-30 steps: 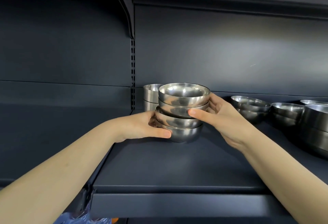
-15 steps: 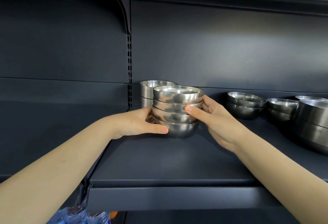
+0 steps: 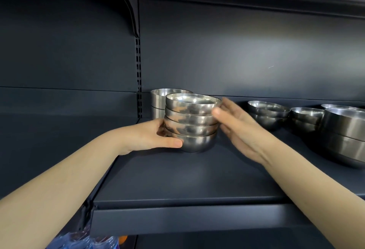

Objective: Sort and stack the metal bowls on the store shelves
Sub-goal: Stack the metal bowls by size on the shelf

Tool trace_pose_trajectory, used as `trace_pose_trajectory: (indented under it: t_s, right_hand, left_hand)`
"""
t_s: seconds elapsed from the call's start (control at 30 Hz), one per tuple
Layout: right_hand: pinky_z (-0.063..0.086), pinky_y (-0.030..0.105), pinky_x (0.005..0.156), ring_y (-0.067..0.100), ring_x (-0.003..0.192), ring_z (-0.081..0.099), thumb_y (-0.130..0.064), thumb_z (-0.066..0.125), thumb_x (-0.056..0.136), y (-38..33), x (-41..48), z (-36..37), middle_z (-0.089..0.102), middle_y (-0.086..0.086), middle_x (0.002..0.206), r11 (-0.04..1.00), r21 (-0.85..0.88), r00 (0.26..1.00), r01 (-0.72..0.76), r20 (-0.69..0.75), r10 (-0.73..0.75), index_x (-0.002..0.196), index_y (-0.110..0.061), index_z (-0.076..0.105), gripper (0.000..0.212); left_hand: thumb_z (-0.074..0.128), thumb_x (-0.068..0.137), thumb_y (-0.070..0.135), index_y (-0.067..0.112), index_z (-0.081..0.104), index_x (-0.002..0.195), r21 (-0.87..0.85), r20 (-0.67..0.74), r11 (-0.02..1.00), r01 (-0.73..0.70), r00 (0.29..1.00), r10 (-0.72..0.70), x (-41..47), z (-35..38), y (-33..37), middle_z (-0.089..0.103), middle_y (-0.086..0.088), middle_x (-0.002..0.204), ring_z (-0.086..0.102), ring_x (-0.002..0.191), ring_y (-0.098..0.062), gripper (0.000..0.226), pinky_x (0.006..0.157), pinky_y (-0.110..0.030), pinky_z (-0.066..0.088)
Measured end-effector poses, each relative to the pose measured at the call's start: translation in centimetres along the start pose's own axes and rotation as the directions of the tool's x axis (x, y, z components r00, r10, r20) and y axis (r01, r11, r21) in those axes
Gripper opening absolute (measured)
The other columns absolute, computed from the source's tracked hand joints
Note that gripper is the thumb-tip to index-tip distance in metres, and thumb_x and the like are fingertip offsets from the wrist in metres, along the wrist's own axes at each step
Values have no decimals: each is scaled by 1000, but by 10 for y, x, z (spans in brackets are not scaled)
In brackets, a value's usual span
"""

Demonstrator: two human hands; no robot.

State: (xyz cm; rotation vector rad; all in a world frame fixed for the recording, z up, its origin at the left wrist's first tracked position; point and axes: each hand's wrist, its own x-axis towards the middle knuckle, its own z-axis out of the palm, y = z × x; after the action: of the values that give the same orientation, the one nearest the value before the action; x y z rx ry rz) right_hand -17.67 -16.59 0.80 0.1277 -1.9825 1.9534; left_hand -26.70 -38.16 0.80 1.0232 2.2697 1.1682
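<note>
A stack of several small round metal bowls [image 3: 191, 122] stands on the dark shelf [image 3: 187, 181], left of centre. My left hand [image 3: 146, 136] grips the stack low on its left side, with the thumb across the front of the bottom bowl and the fingers behind. My right hand [image 3: 241, 130] is blurred at the stack's right side. Its fingers are fairly straight and the thumb tip lies against the upper bowls. Behind the stack stand two straight-sided metal bowls [image 3: 158, 100], nested.
Right of my hands sit two low stacks of small bowls [image 3: 266, 112] [image 3: 306, 116], then larger bowls [image 3: 347, 136] at the right edge. A slotted upright [image 3: 138, 75] divides the back panel. Blue plastic packaging [image 3: 83, 242] shows below the shelf front.
The tilted bowls have settled into a straighter stack, set slightly further back on the shelf. My right hand has loosened from its grip and is moving, while the left keeps hold.
</note>
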Motion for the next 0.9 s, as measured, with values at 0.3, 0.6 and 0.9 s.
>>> trace_pose_trajectory:
  t_s: [0.3,0.6,0.9]
  right_hand:
    - [35,37,111,29,139,36,-39,78,78,-10,25,-102,30,11,154,763,-616,794,-196,-556,-245,150,-10,26,93]
    - [33,47,110,38,138,26,-48,84,66,11,58,-130,31,20,146,623,-653,756,-431,-638,-146,142,-3,28,105]
    - [34,45,102,43,131,31,-65,69,73,4,57,-132,43,26,135,435,-714,749,-548,-651,-124,133,-1,39,92]
  left_hand:
    - [72,84,25,49,52,111,-3,-2,1000,-6,1000,6,2,1,0,67,16,112,59,103,8,41,87,-7,41]
    - [73,83,22,44,55,111,-12,-23,1000,14,1000,-14,7,1,-4,68,21,102,61,100,9,40,92,-12,42]
    - [73,81,15,43,67,84,-80,-41,997,15,999,-18,10,2,-7,68,31,86,62,88,10,28,91,-17,42]
